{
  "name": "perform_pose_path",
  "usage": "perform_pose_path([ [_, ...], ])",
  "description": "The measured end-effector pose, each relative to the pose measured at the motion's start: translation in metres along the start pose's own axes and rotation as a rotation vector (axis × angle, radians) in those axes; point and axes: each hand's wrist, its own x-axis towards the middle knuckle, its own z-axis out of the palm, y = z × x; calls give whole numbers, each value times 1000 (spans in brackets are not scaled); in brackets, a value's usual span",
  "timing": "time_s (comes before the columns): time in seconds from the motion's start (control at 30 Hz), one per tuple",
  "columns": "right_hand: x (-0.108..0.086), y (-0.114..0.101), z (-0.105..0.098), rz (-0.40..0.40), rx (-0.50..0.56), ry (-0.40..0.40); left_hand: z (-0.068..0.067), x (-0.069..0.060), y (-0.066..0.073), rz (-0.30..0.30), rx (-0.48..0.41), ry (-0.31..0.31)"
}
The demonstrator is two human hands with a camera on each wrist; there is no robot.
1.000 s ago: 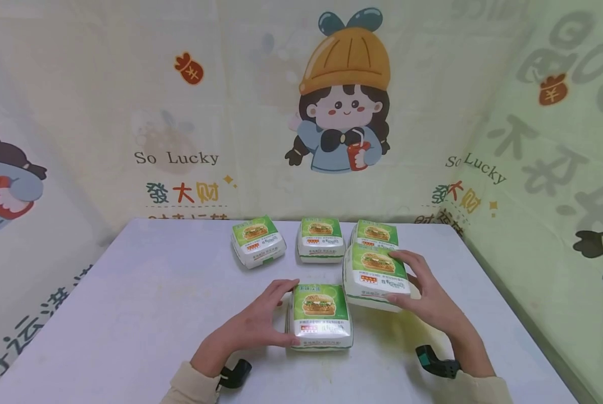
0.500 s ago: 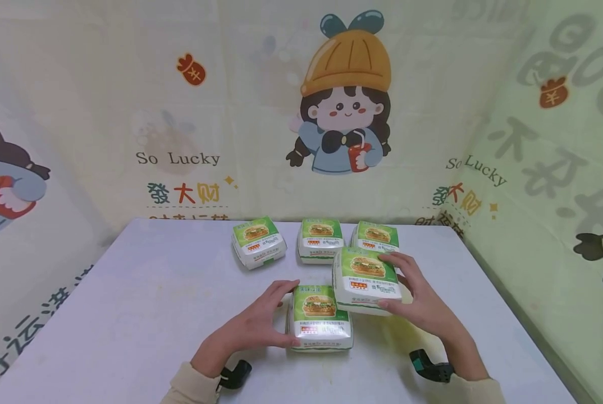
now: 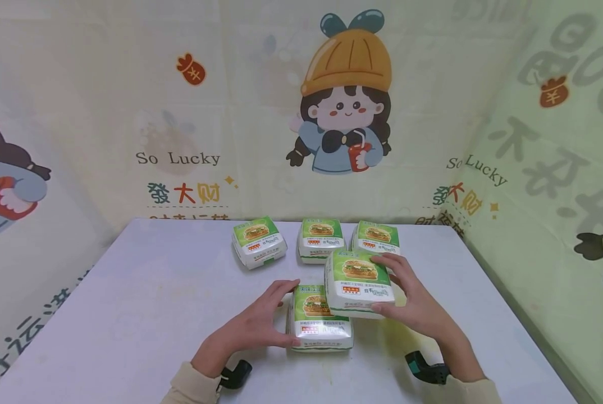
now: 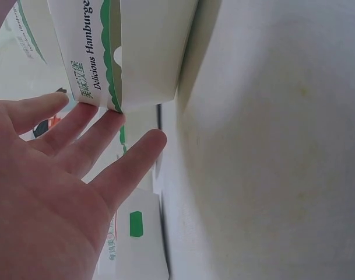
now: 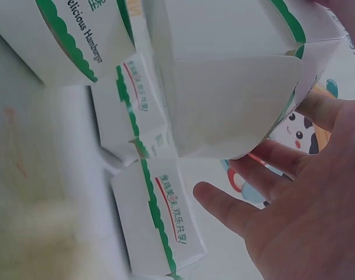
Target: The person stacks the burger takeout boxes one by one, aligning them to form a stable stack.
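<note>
A hamburger box (image 3: 319, 331) with a green-and-white lid and a burger picture sits on the white table (image 3: 129, 331). My left hand (image 3: 253, 320) holds it by its left side, thumb at the front corner and fingertips at the back; the left wrist view shows fingertips against the box wall (image 4: 148, 52). Raised above the table, a second hamburger box (image 3: 359, 280) is gripped at its right side between the thumb and fingers of my right hand (image 3: 415, 297). It overlaps the lower box's back right corner in the head view; whether they touch, I cannot tell.
Along the back edge stand three more boxes: a turned one at the left (image 3: 259, 242), a middle one (image 3: 321, 241), and a right one (image 3: 377, 235) partly hidden by the raised box. A printed cloth wall (image 3: 256, 140) rises behind the table.
My right hand has carried its box leftward and slightly toward me, from beside the left-hand box to partly over it. The left hand and its box have stayed put.
</note>
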Motion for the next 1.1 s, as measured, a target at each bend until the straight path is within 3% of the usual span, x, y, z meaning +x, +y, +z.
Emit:
perform_pose_path([
  [1.1, 3, -20, 24, -38, -28, -67, 2, 1, -1, -21, -16, 19],
])
